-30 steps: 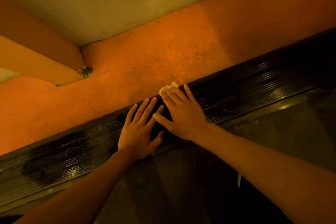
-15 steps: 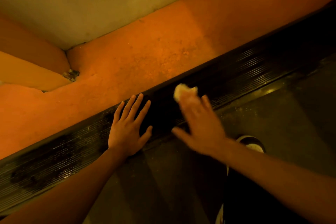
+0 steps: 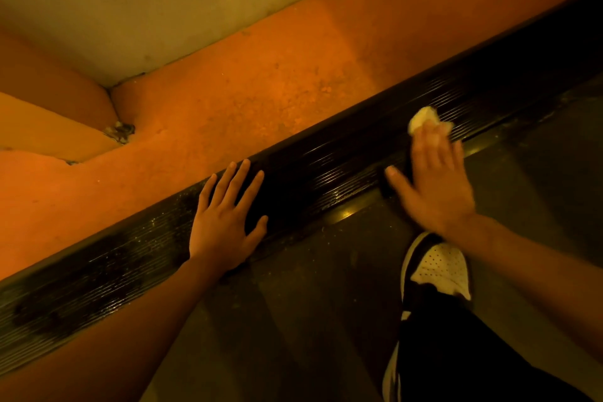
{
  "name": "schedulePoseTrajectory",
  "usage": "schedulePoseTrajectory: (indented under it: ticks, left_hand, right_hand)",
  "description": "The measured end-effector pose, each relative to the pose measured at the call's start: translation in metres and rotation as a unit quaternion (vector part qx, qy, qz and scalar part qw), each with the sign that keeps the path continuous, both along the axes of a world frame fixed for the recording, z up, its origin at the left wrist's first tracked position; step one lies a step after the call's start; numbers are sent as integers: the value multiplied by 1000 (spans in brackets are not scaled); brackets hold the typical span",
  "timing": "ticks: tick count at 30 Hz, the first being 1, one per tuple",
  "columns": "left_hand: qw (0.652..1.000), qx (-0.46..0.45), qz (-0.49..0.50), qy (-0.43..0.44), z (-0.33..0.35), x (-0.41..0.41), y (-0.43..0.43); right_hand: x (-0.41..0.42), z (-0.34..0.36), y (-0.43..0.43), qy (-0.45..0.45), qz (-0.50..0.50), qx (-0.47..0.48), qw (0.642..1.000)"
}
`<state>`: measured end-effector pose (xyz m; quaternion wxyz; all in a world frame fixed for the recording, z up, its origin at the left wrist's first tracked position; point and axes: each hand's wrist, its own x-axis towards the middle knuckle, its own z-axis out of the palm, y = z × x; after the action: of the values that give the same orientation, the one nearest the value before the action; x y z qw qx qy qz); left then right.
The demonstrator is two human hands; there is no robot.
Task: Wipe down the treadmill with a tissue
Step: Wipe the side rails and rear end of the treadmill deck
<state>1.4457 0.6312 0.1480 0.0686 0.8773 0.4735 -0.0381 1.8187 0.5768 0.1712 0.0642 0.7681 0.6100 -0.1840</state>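
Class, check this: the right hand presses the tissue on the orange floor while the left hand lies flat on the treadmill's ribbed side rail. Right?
No. In the head view the right hand presses the tissue on the ribbed side rail too, not the orange floor. The rest holds.

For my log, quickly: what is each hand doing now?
Left hand: open, flat on the black ribbed treadmill side rail.
Right hand: open, blurred, pressing the crumpled white tissue on that rail.
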Motion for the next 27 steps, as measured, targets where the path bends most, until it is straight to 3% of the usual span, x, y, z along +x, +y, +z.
schedulePoseTrajectory:
  ticks: [4, 7, 10, 13, 17, 20, 23, 27]
  left_hand:
    - [1000, 1, 1, 3, -1, 0, 0]
    - [1000, 3, -1, 7, -1, 1, 0]
    - [1000, 4, -2, 3, -1, 0, 0]
    - [1000, 5, 0, -2, -1, 0, 0]
    - [1000, 6, 3, 0, -1, 1, -1]
    - [1000, 3, 4, -3, -1, 1, -1]
    - [1000, 3, 5, -1, -1, 1, 0]
    - [1000, 1, 2, 0, -1, 1, 0]
  right_hand:
    - [-99, 1, -35, 67, 216, -10, 974]
    - [-112, -2, -35, 87, 317, -4, 944]
    - [-59, -4, -26, 40, 286, 5, 957]
    - [12, -2, -16, -29, 139, -8, 990]
    - [10, -1, 2, -9, -9, -15, 1000]
    - [-64, -3, -12, 34, 116, 20, 992]
    - [-136, -4, -29, 90, 250, -4, 964]
    - [-112, -10, -17, 74, 330, 31, 941]
